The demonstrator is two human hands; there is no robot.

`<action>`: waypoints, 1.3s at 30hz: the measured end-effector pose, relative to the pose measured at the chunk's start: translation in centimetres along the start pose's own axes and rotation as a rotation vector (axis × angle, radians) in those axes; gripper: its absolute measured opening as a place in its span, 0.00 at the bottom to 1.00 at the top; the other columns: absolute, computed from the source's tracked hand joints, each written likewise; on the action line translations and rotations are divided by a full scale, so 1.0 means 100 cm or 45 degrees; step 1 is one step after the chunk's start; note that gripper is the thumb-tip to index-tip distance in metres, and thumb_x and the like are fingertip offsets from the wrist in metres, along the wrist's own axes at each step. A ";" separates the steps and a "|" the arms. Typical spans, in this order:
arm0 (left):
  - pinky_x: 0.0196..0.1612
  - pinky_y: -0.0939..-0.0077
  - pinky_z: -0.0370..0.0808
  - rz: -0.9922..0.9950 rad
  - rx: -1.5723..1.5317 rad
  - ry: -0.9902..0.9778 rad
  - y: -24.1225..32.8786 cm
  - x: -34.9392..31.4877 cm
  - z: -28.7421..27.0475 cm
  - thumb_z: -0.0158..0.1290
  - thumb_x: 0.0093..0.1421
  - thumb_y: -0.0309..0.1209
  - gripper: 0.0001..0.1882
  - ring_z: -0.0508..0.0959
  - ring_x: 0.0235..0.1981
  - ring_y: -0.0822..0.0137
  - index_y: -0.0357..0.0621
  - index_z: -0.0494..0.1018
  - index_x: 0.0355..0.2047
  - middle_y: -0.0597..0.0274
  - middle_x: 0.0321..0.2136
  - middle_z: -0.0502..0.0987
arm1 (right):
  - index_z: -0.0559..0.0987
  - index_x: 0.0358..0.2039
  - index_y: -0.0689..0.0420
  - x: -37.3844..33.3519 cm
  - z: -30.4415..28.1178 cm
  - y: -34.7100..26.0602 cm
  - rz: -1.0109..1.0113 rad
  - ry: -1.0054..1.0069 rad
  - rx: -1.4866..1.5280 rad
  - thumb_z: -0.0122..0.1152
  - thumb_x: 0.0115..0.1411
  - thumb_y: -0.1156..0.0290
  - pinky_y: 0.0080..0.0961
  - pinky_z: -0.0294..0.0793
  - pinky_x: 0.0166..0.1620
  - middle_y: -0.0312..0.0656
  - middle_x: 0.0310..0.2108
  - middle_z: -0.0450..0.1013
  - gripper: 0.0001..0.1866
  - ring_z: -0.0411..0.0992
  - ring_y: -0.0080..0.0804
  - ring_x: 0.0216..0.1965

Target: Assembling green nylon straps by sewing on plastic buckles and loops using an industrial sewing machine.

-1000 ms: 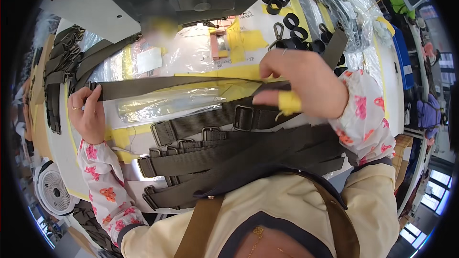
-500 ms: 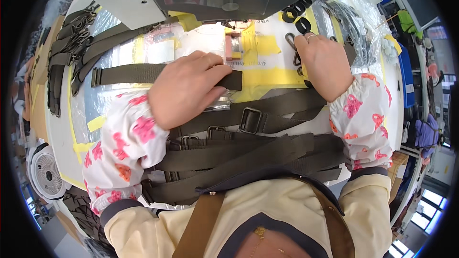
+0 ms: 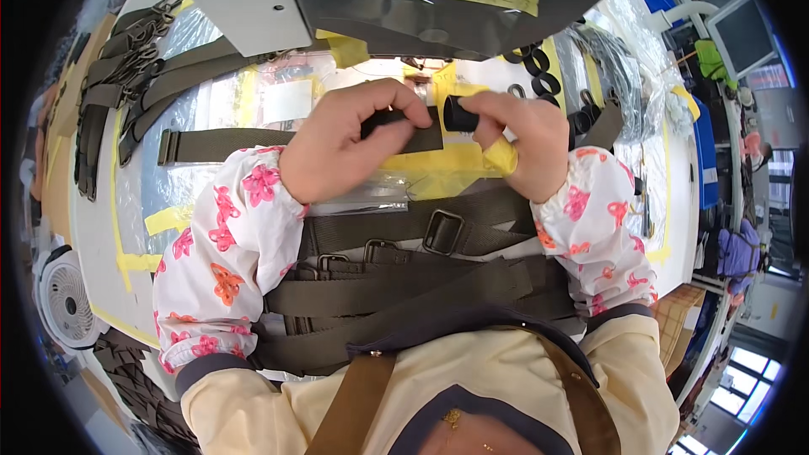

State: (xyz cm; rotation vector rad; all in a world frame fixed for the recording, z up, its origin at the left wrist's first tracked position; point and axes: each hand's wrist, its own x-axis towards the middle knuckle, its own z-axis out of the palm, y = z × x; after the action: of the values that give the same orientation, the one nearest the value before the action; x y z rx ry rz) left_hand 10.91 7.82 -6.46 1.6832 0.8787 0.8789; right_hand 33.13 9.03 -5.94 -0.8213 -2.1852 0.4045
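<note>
A dark olive webbing strap (image 3: pixel 227 145) lies across the table, with a metal buckle (image 3: pixel 168 147) at its left end. My left hand (image 3: pixel 350 139) pinches this strap near its right end, thumb and fingers curled around it. Just right of the strap's end, my right hand (image 3: pixel 531 139) grips a short black loop (image 3: pixel 459 114) between thumb and fingers. Yellow tape (image 3: pixel 500 157) is wrapped around a finger of that hand. Strap and loop are close together; a small gap seems to lie between them.
A dark machine housing (image 3: pixel 421 0) overhangs the far side. More black loops (image 3: pixel 546 84) lie beyond my right hand. Nearest me are several piled straps (image 3: pixel 404 286) with buckles (image 3: pixel 443 232). Bundled straps (image 3: pixel 109 93) lie at far left, and a white fan (image 3: pixel 72 299) stands lower left.
My right hand has come left from the loops at the far right and now carries one black loop. My left hand has shifted slightly right, gripping nearer the strap's end.
</note>
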 end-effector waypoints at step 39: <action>0.29 0.71 0.73 0.594 0.628 0.090 -0.008 -0.001 0.011 0.58 0.43 0.21 0.10 0.76 0.29 0.58 0.40 0.74 0.29 0.56 0.33 0.76 | 0.75 0.42 0.65 -0.012 0.009 -0.014 0.870 -0.051 1.169 0.50 0.61 0.72 0.16 0.73 0.32 0.39 0.28 0.73 0.13 0.71 0.21 0.26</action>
State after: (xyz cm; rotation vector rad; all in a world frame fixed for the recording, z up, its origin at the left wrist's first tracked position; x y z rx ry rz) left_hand 11.71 7.41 -7.53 2.3601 0.8029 1.0955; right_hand 32.47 7.20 -6.45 -0.9650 -1.4059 1.6073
